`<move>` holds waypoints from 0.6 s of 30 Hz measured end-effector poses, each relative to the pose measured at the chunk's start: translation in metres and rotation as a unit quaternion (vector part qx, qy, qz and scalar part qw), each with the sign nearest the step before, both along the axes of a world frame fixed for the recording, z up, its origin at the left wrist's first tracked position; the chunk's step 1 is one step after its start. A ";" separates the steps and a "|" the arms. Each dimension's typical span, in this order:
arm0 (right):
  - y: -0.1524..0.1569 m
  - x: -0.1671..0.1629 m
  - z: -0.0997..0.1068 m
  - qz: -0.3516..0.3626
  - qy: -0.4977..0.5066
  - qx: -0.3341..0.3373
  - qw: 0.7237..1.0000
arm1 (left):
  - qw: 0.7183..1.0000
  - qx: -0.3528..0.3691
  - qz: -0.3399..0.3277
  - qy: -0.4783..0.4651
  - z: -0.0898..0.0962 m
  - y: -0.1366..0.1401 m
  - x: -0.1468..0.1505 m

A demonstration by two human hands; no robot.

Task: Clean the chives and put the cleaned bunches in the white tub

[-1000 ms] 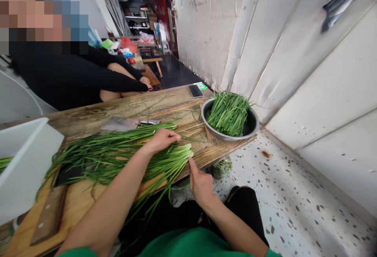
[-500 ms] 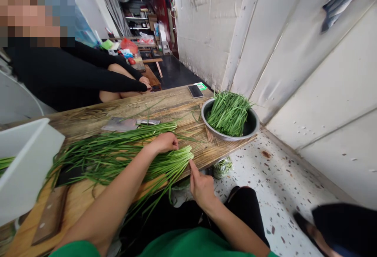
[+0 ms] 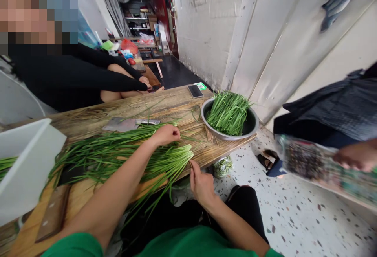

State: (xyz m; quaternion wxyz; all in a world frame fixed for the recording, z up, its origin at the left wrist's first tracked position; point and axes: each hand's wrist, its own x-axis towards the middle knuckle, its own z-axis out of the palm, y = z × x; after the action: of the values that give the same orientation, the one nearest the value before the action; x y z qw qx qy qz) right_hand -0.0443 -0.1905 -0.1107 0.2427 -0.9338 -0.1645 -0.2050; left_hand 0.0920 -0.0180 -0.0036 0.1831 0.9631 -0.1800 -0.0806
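A fanned bunch of garlic chives lies across the wooden board, its pale cut ends pointing right and some leaves hanging over the table's front edge. My right hand is closed in a pinch right at those pale ends; what is between the fingertips is too small to make out. Above the bunch, my left hand has its fingers curled together beside a second row of chives. Whatever it may hold is hidden. A cleaver lies flat behind the chives.
A metal bowl of chives stands at the table's right end, thin sticks beside it. A phone lies behind. At left are a white bin and a wooden knife handle. People are across the table and at right, carrying a package.
My left hand has risen slightly, away from the near bunch toward the far chives. My right hand stays almost in place. A person with a package has come in at right.
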 end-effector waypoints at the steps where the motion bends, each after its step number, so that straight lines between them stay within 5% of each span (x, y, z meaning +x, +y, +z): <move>1: 0.000 0.000 0.000 0.000 0.002 0.002 1.000 | 0.999 -0.039 -0.001 -0.007 0.001 0.000 0.000; 5: 0.002 0.001 -0.004 -0.002 0.000 0.011 1.000 | 0.996 -0.092 -0.014 -0.005 -0.003 -0.004 0.002; 11: 0.001 0.000 -0.005 -0.007 -0.001 0.001 1.000 | 0.997 -0.010 -0.012 0.072 -0.016 0.000 0.001; 18: 0.000 0.000 -0.001 -0.002 0.015 -0.010 1.000 | 0.997 0.060 0.007 0.047 -0.014 -0.004 -0.006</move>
State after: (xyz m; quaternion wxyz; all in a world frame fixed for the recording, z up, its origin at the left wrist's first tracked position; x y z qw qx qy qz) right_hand -0.0446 -0.1907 -0.1112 0.2353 -0.9395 -0.1613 -0.1896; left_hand 0.0860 -0.0218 -0.0171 0.1338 0.9688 -0.1595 -0.1348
